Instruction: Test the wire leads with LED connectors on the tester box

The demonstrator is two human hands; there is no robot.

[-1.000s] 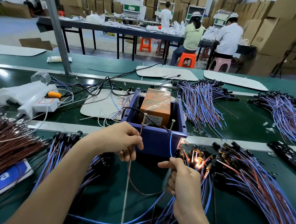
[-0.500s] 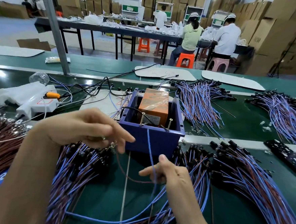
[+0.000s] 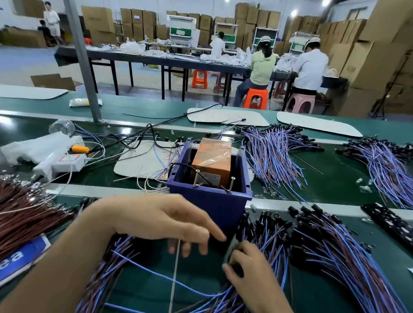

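At the left edge of the bench [image 3: 340,190] we see a thick sheaf of brown wires [image 3: 13,216]. Just below it, toward the near left corner, lies a blue card [image 3: 10,262] whose white letters read "ea"; the rest of the word is cut off. Farther back on the left lies a white box [image 3: 68,162] with a red outline drawn on its top.

Our left hand [image 3: 171,223] hovers near the middle of the bench, just in front of the tester box [image 3: 209,205], with its fingers loosely spread, pointing down and holding nothing. That box, a deep blue tub, stands mid-bench on the pale rail. Inside it sits an orange block [image 3: 212,158] wrapped in film, with a white label whose print is too small to read. Two screws [image 3: 231,183] stand up at the tub's near rim.

Our right hand [image 3: 249,269] is just right of the left. Its fingers curl into the wire leads [image 3: 327,262] and pinch some near their black LED connectors [image 3: 264,224]. The blue and brown leads fan out toward the near right corner. A black strip [image 3: 395,233] lies by the right edge.
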